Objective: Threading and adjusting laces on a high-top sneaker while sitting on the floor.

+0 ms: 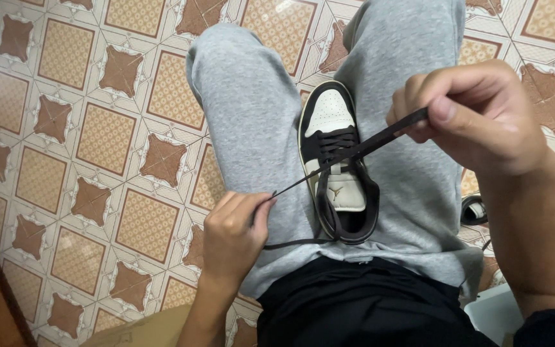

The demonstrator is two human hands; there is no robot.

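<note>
Black cloth of my shirt [361, 302] fills the bottom of the view, and beyond it my grey sweatpant legs [252, 128] stretch out over the patterned brown and cream floor tiles [104, 135]. Wedged between my thighs sits the black and cream low-top sneaker [336, 164], toe pointing away from me, tongue up and collar open. My right hand [476, 119] is raised above my right leg, its fingers clenched around one end of the flat black shoelace [367, 149], pulled taut across the top eyelets. My left hand [236, 234] sits lower beside my left thigh, pinching the lace's other end between thumb and fingertips. A second shoe [473, 211] peeks out past my right leg. Pulling unevenly could, I judge, drag the lace through an eyelet or tip the shoe off my lap.
</note>
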